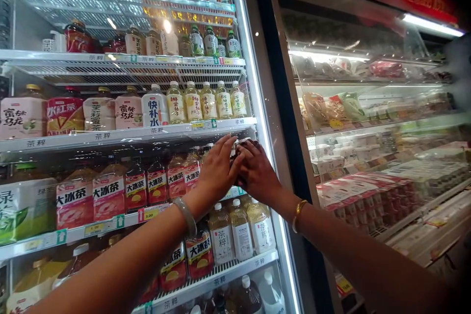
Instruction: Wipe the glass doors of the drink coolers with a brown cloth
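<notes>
Left hand (218,169): reaches into the open cooler at the right end of the third shelf, fingers spread flat and loose against the side of a dark bottle (236,149); it steadies, it does not clasp
Right hand (257,170): meets the left at the same spot, fingers curled round the dark bottle from the right, so the grip lies here
Dark bottle: stands or hangs at the shelf's right end, just under the white shelf rail (206,125) above; mostly hidden by both hands, so whether its base rests on the wire cannot be told
Red-labelled tea bottles (157,184): ranked labels outward to the left of the hands, a row faced for shoppers
Price tags (150,213): clipped along the shelf edge below each row, so each product reads with its price
Pale tea bottles (241,230): upright on the shelf below, directly under the wrists
Yellow citrus bottles (208,100): upright on the shelf above, caps just clear of the next rack
Bracelets: a pale bangle (187,216) on the left wrist, a gold one (299,213) on the right
Chilled display (386,176): open case to the right, packaged foods stacked flat, well apart from both hands
</notes>
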The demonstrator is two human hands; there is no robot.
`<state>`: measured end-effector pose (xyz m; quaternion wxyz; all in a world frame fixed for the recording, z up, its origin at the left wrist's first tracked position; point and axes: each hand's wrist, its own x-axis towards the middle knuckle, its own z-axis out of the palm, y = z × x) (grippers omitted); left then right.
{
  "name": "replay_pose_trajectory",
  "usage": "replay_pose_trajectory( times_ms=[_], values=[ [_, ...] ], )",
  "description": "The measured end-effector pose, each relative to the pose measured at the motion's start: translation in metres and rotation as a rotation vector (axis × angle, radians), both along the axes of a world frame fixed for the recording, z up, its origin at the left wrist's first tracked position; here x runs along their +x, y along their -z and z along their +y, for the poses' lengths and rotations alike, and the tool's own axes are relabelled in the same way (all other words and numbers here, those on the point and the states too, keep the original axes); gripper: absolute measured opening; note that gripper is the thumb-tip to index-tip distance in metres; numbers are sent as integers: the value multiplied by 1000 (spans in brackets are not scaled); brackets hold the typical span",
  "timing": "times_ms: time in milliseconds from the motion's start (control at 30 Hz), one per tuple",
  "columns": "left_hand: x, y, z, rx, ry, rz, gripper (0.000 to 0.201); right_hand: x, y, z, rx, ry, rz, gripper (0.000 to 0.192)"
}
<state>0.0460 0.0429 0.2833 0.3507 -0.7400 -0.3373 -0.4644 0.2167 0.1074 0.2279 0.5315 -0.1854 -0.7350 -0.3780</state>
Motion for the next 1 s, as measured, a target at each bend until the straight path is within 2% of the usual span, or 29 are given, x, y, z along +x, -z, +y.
replay_pose_trajectory(
  times_ms=[67, 100, 167, 267, 333, 433, 500, 567, 667, 733, 800, 900, 1000],
  values=[
    [-18, -6, -5, 81, -118, 93, 56, 13, -4, 7, 68, 30, -78, 44],
    [-27, -11, -5, 108, -169, 102, 57, 19, -13, 10, 80, 46, -75, 43],
    [-40, -25, -3, 128, -248, 63, 60, 20, -44, 14, 61, 77, 23, 42],
    [-48, -45, 6, 143, -324, -1, 63, -5, -96, 9, 13, 66, 257, 39],
    [-49, -55, 10, 160, -349, 5, 64, -30, -115, 2, 6, 44, 289, 37],
    [-55, -68, 9, 181, -376, 62, 65, -50, -111, -6, 73, 52, 153, 34],
    [-64, -75, 5, 190, -405, 87, 64, -45, -101, -5, 151, 57, 31, 31],
    [-73, -81, 2, 194, -433, 84, 62, -32, -98, -1, 199, 59, -41, 28],
    [-82, -84, 1, 196, -440, 64, 62, -27, -118, 3, 157, 90, 53, 26],
    [-83, -83, 3, 199, -427, 49, 65, -40, -135, 1, 86, 120, 192, 30],
    [-84, -80, 4, 203, -409, 20, 68, -60, -143, -4, 56, 130, 245, 34],
    [-89, -77, 4, 201, -408, 17, 68, -78, -127, -14, 147, 95, 106, 37],
    [-99, -77, -1, 198, -460, 99, 66, -71, -98, -18, 260, 69, -45, 46]
  ],
)
